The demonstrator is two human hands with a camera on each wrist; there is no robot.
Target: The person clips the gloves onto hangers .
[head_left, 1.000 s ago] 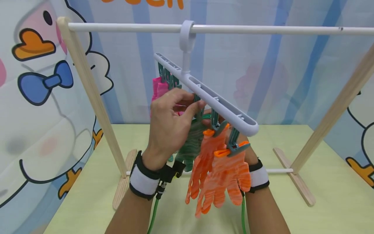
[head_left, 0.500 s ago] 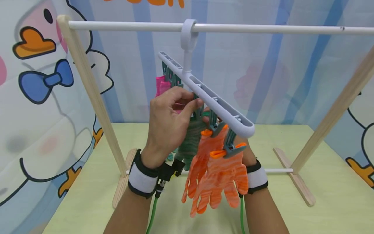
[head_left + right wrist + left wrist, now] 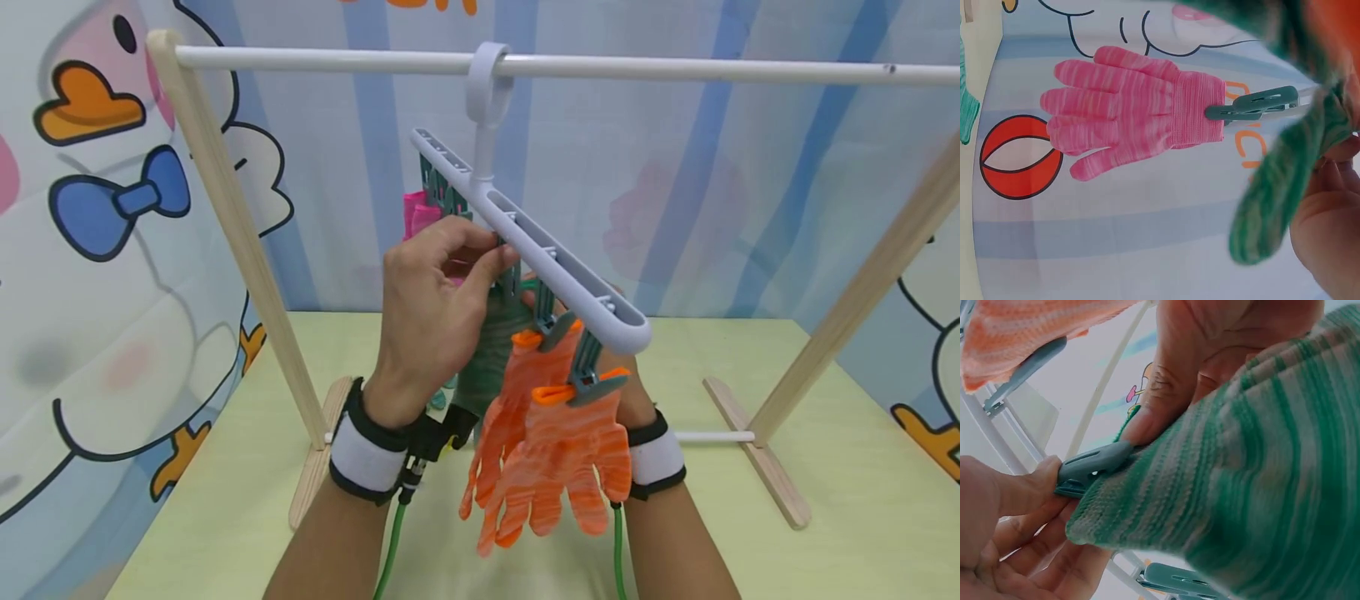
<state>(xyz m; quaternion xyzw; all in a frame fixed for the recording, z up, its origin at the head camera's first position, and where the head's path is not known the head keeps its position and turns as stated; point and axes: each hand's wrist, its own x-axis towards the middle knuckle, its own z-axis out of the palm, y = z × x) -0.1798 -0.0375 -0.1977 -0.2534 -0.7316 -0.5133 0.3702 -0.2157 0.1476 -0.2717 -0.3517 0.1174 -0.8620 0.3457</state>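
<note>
In the head view my left hand (image 3: pixel 431 308) pinches a dark green clip (image 3: pixel 512 282) under the grey hanger bar (image 3: pixel 555 258). The left wrist view shows that clip (image 3: pixel 1094 465) at the cuff of a green striped knit glove (image 3: pixel 1260 475). My right hand (image 3: pixel 1179 369) holds this cuff there, thumb against it beside the clip tip. From the head view it is largely hidden behind two orange gloves (image 3: pixel 562 467), which hang from clips at the bar's near end. A pink glove (image 3: pixel 1129 109) hangs clipped in the right wrist view.
The hanger's hook (image 3: pixel 487 83) loops over a white rail (image 3: pixel 322 60) between wooden posts (image 3: pixel 225 208). Below is a pale yellow table (image 3: pixel 750 492). Green cables (image 3: pixel 392 542) run from both wrists. A printed cartoon backdrop (image 3: pixel 675 167) stands behind.
The hanger bar has turned slightly, its near end and the orange gloves shifting left in the head view. Both hands stay at the clip and the green glove.
</note>
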